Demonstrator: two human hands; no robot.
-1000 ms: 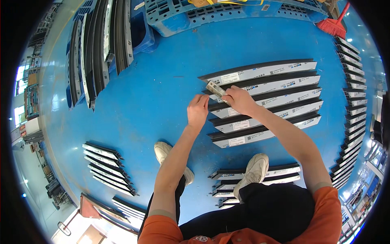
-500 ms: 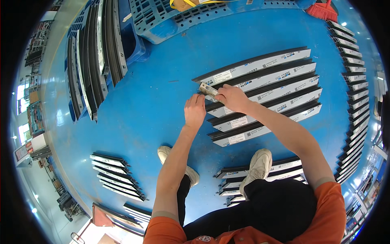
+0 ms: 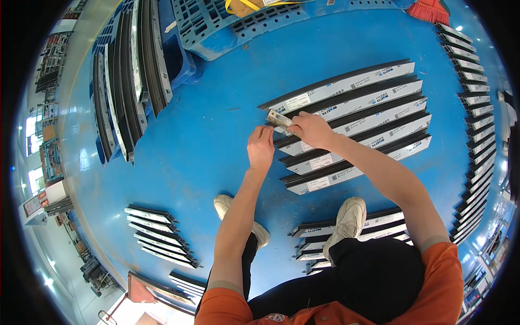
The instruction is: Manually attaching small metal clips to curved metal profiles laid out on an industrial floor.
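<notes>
Label roll [image 3: 279, 119] pinched in my right hand [image 3: 310, 130], fingers clamped round it, held above near end of long black-and-white strips [image 3: 352, 116] laid in row on blue floor [image 3: 216, 135]. Right forearm reaches in from lower right, elbow bent. Left hand [image 3: 261, 147] just beside roll, not touching; fingers curled together, whether they hold anything I cannot tell. Left forearm stretched straight up from lower edge.

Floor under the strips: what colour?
Glossy blue floor, seen in the head view; the dark strips with white labels lie on it.
</notes>
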